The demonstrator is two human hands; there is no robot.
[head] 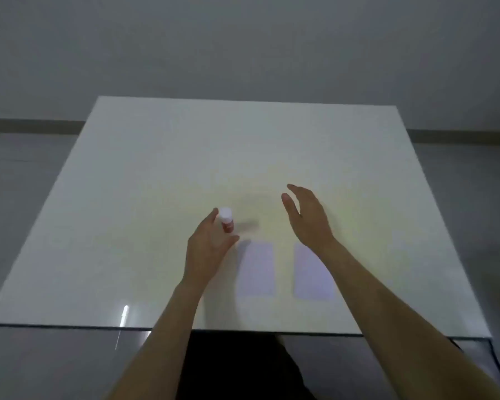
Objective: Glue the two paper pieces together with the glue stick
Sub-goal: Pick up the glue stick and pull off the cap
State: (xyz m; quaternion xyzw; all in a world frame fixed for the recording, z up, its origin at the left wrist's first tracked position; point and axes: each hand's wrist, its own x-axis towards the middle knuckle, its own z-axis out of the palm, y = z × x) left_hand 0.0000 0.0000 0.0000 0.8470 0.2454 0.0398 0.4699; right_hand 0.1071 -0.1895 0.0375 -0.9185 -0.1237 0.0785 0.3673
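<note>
A glue stick [226, 220] with a white cap and red body stands upright on the white table [156, 168], left of centre. My left hand [207, 245] is cupped around it from the near left, fingers by the cap and thumb just below the base, spread apart. Two pale rectangular paper pieces lie flat side by side nearer to me: the left paper piece [256, 269] and the right paper piece [312, 272], whose right edge is hidden by my right forearm. My right hand [308, 217] hovers open above the table, beyond the right paper piece.
The white table ends in a front edge [243, 332] close to my body. Grey floor and a grey wall surround it. A bright light reflection [124, 314] shows near the table's front left.
</note>
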